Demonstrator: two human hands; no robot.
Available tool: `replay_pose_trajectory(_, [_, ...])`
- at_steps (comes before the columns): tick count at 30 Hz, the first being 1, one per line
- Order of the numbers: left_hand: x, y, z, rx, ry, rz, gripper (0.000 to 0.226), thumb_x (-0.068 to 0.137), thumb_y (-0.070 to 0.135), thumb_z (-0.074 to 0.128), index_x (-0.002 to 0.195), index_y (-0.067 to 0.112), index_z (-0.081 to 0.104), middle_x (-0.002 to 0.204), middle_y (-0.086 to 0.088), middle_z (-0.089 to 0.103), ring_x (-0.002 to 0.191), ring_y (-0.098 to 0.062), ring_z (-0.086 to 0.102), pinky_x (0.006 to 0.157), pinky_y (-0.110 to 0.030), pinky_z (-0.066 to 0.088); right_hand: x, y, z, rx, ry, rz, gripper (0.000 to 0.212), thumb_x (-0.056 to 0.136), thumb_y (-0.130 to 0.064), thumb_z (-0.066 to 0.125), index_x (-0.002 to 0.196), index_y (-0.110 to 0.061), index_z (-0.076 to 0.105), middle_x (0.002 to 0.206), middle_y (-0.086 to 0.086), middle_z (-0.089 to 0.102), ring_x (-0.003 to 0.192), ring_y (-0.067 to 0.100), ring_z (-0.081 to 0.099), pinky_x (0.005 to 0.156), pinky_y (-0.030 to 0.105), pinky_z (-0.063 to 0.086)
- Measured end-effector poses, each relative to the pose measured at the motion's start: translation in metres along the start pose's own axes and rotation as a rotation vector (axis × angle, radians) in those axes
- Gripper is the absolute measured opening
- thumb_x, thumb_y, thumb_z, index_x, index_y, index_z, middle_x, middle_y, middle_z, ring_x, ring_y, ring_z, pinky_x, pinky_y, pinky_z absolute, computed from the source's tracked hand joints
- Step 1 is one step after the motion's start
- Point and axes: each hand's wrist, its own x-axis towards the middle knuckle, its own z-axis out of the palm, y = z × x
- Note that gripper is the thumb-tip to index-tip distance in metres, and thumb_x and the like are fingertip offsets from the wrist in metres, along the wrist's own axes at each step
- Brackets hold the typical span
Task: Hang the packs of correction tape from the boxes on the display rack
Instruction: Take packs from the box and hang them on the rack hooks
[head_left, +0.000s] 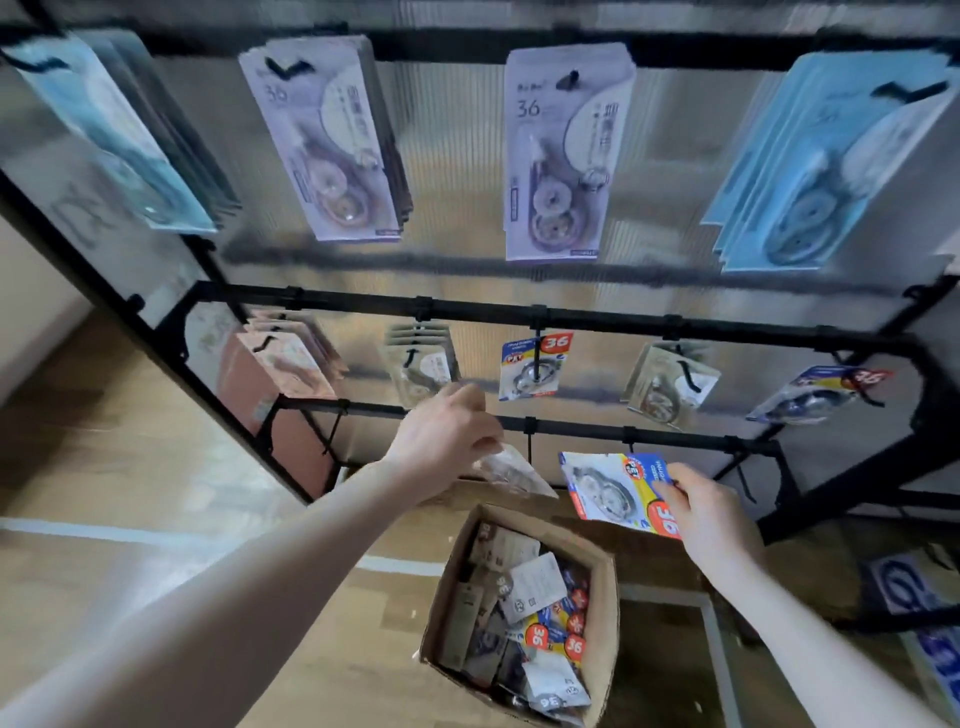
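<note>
head-worn view, steep downward, near rack (571, 317)

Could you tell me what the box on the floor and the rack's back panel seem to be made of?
Box: brown corrugated cardboard by the look of it, matte, with raw folded flaps. Back panel: probably translucent ribbed plastic sheet, given its fine vertical lines and soft sheen. Rack bars: likely black-painted metal.

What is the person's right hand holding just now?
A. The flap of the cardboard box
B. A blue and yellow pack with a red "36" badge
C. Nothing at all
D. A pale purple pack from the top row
B: the right hand grips a blue and yellow pack by its lower edge, its red "36" badge upside down, just in front of the rack's lowest bar and above the open cardboard box.
</note>
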Motion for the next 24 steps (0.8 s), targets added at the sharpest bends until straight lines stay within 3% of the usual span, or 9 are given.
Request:
replay_pose_trajectory(3, [0.006,-0.003,-0.015,-0.028,0.061,0.043,0.018,0.089,0.028,0.06,0.097,0.015,0.069,0.095,-0.004,0.063,0.083,-0.023,0.06,0.059,-0.025,0.035,0.004,-0.007,-0.013,0.067,0.038,-0.018,0.025,0.096,-0.031,0.048,0.108,-0.013,0.06,0.094,0.005,0.068,0.071,0.017,0.056,0.046,0.022,0.03])
replay_pose_trajectory(6, [0.012,-0.006,-0.019,-0.012,0.089,0.023,0.021,0.093,0.035,0.053,0.098,0.018,0.065,0.086,-0.001,0.067,0.076,-0.023,0.062,0.055,-0.025,0.033,0.008,-0.008,-0.017,0.09,0.064,-0.035,0.019,0.094,-0.029,0.051,0.101,-0.015,0.062,0.09,0.004,0.068,0.071,0.02,0.058,0.05,0.027,0.039])
replay_pose_trajectory(10, [0.021,-0.013,-0.018,0.042,-0.011,-0.046,0.027,0.091,0.042,0.051,0.091,0.016,0.059,0.077,0.001,0.056,0.071,-0.023,0.053,0.055,-0.026,0.03,0.012,-0.005,-0.012,0.109,0.055,-0.039,0.016,0.093,-0.028,0.053,0.097,-0.014,0.06,0.082,0.001,0.067,0.067,0.014,0.062,0.056,0.036,0.053])
replay_pose_trajectory(13, [0.023,-0.016,-0.015,0.042,-0.087,-0.038,0.024,0.091,0.037,0.054,0.094,0.015,0.062,0.08,0.003,0.058,0.069,-0.015,0.047,0.058,-0.025,0.032,0.015,-0.002,-0.007,0.077,0.048,-0.025,0.017,0.093,-0.026,0.055,0.098,-0.011,0.061,0.081,0.0,0.064,0.07,0.019,0.062,0.061,0.042,0.056])
replay_pose_trajectory(20, [0.021,-0.025,-0.005,-0.014,-0.281,-0.064,0.02,0.094,0.025,0.05,0.1,0.013,0.065,0.091,0.001,0.065,0.074,-0.012,0.057,0.061,-0.018,0.04,0.015,0.005,-0.006,0.024,-0.034,0.006,0.017,0.092,-0.015,0.054,0.106,-0.009,0.062,0.091,0.004,0.068,0.072,0.017,0.06,0.057,0.028,0.05])
replay_pose_trajectory(24, [0.02,-0.018,-0.004,0.034,-0.334,-0.019,0.017,0.097,0.021,0.046,0.102,0.014,0.06,0.093,0.002,0.059,0.075,-0.011,0.054,0.061,-0.016,0.037,0.017,0.016,-0.014,0.019,-0.026,0.017,0.018,0.091,-0.011,0.053,0.106,-0.01,0.063,0.09,0.006,0.069,0.073,0.021,0.06,0.059,0.032,0.051])
